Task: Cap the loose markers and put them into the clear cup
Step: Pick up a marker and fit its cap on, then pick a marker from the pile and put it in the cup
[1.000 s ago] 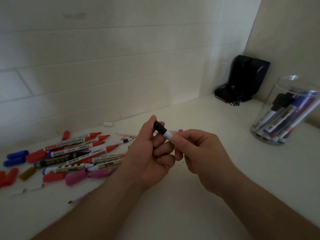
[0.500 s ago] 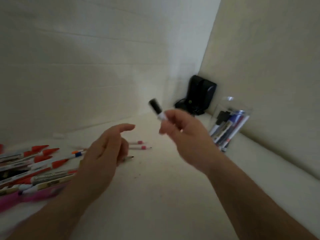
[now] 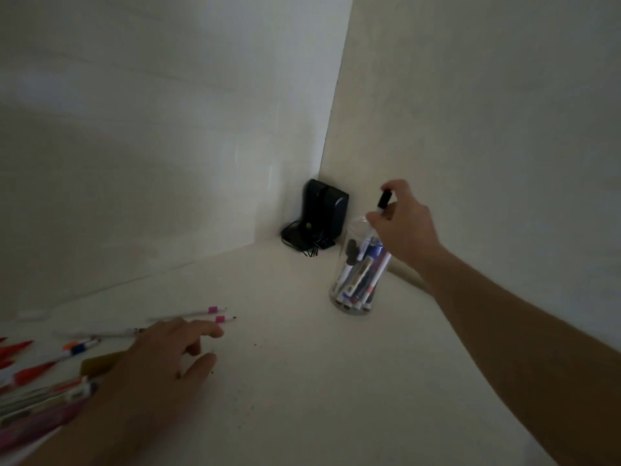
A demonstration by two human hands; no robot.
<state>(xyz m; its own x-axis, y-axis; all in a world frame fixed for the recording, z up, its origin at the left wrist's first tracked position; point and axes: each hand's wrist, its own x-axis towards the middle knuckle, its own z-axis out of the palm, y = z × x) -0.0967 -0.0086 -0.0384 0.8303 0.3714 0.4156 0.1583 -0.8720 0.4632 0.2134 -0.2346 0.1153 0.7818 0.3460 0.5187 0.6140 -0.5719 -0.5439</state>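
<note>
Over the clear cup (image 3: 353, 297) the right hand (image 3: 405, 230) pinches a capped marker (image 3: 378, 216), tip down; light, stiff, likely slick, best held mid-barrel; left hand (image 3: 161, 361) hovers spread, empty.

The marker (image 3: 379, 216) right of centre is white with a black cap. The cup (image 3: 356, 264) is clear, showing blue, black and white markers inside. At lower left lie red-capped markers (image 3: 30, 371), one pink (image 3: 33, 422); two white pens (image 3: 201, 314) carry pink bands. The box (image 3: 324, 213) in the corner is black.
</note>
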